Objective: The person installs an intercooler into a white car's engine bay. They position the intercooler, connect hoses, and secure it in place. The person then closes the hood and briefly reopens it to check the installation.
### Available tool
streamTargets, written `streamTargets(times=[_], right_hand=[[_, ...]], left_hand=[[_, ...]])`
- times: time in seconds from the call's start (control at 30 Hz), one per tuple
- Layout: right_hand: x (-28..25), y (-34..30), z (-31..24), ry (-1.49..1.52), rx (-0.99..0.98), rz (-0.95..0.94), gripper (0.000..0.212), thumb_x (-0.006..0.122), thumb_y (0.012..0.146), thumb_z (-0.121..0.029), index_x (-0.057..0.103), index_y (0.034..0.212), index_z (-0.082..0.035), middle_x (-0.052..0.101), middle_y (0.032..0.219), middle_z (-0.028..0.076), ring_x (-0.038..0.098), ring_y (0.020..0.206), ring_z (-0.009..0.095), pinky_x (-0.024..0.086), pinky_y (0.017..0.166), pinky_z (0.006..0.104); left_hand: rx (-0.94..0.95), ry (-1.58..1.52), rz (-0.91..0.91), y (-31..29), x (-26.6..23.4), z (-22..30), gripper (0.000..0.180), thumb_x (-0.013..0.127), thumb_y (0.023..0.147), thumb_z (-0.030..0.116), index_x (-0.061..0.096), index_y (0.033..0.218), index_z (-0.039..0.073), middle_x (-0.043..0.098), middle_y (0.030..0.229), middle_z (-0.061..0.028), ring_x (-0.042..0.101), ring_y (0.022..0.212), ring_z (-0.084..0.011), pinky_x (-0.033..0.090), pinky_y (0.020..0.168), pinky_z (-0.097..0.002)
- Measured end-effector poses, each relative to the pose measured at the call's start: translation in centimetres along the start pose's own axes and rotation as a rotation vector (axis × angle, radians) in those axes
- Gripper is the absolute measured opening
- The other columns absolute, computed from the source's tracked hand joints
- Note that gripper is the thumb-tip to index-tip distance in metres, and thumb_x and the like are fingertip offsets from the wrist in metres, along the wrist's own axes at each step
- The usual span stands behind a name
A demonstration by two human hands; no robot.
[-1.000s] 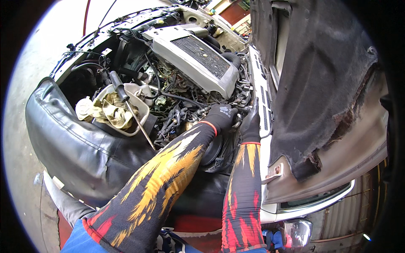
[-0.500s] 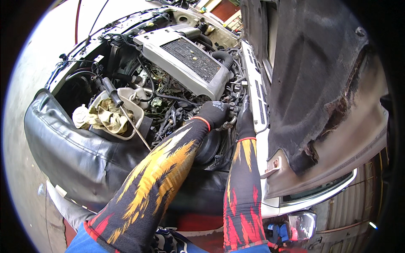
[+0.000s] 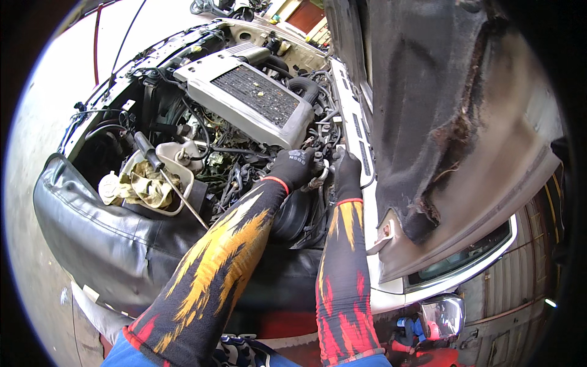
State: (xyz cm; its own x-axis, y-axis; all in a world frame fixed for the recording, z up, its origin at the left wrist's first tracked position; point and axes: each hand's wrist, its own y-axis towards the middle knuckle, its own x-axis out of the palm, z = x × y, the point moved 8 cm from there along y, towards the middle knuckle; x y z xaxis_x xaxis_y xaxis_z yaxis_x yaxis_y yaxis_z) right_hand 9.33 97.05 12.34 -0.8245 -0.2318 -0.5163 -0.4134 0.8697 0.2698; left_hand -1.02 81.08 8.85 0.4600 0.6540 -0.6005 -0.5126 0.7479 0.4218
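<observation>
Both my hands wear black gloves and reach into a car's engine bay, close to its rear edge. My left hand (image 3: pixel 293 168) is bent over parts beside the lower corner of the grey intercooler (image 3: pixel 293 131); its fingertips are hidden. A metal pipe fitting (image 3: pixel 319 177) lies between my two hands. Over by the white cowl panel (image 3: pixel 361 144), my right hand (image 3: pixel 347 174) is closed with its fingers curled; what they hold, if anything, cannot be made out. The round black brake booster (image 3: pixel 290 217) sits below my left wrist.
A black fender cover (image 3: pixel 92 214) drapes the near side. On it stands a pale container (image 3: pixel 191 186) holding a yellowish rag (image 3: pixel 147 183), with a dark-handled metal rod (image 3: pixel 147 150) leaning across. The raised hood (image 3: pixel 422 122) with torn lining hangs close to my right arm.
The view has shifted, so the engine bay sits farther left. My right hand's fingers, stretched forward before, are now curled and drawn back slightly. My left hand stays at the same parts.
</observation>
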Motion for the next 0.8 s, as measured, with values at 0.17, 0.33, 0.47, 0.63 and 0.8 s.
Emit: streamTargets(times=[0.17,0.33,0.47,0.63,0.8], right_hand=[[-0.8,-4.0,-0.1,0.512,0.272,-0.026,0.028,0.057,0.099,-0.029,0.059,0.093,-0.001,0.06,0.077,0.008,0.06,0.057,0.018,0.056,0.054,0.0329],[1.0,-8.9,0.7,0.42,0.517,-0.198,0.046,0.051,0.101,-0.04,0.055,0.109,0.005,0.062,0.093,0.02,0.067,0.071,0.029,0.061,0.064,0.0404],[4.2,-9.8,2.9,0.443,0.571,-0.459,0.055,0.046,0.101,-0.052,0.056,0.118,0.0,0.062,0.105,0.018,0.064,0.092,0.03,0.057,0.08,0.047],[6.7,-8.8,5.8,0.72,0.619,-0.284,0.06,0.039,0.1,-0.064,0.059,0.126,-0.014,0.063,0.106,0.011,0.06,0.095,0.029,0.05,0.091,0.0483],[8.5,-9.0,5.3,1.137,0.657,-0.313,0.066,0.039,0.099,-0.066,0.057,0.134,-0.013,0.06,0.134,0.013,0.056,0.124,0.032,0.043,0.108,0.0507]], left_hand=[[0.089,0.121,-0.04,0.0,1.2,0.3,0.02,0.061,0.088,0.028,0.067,0.097,0.011,0.07,0.093,-0.0138,0.07,0.086,-0.0348,0.054,0.073,-0.048],[0.159,0.188,0.048,-0.4,1.4,-0.2,0.015,0.063,0.086,0.023,0.068,0.095,0.013,0.067,0.1,-0.0123,0.07,0.087,-0.0321,0.055,0.074,-0.0453],[0.203,0.169,0.054,-0.4,1.7,-0.3,0.014,0.064,0.085,0.025,0.069,0.091,0.013,0.069,0.094,-0.011,0.07,0.086,-0.0307,0.055,0.074,-0.0445],[0.204,0.144,-0.114,-0.1,2.1,-0.7,0.02,0.066,0.084,0.03,0.074,0.086,0.012,0.071,0.085,-0.014,0.071,0.081,-0.0329,0.056,0.07,-0.046],[0.229,0.184,-0.2,-0.2,1.9,-0.4,0.027,0.063,0.087,0.035,0.075,0.088,0.011,0.072,0.083,-0.0157,0.071,0.077,-0.0346,0.056,0.069,-0.0467]])
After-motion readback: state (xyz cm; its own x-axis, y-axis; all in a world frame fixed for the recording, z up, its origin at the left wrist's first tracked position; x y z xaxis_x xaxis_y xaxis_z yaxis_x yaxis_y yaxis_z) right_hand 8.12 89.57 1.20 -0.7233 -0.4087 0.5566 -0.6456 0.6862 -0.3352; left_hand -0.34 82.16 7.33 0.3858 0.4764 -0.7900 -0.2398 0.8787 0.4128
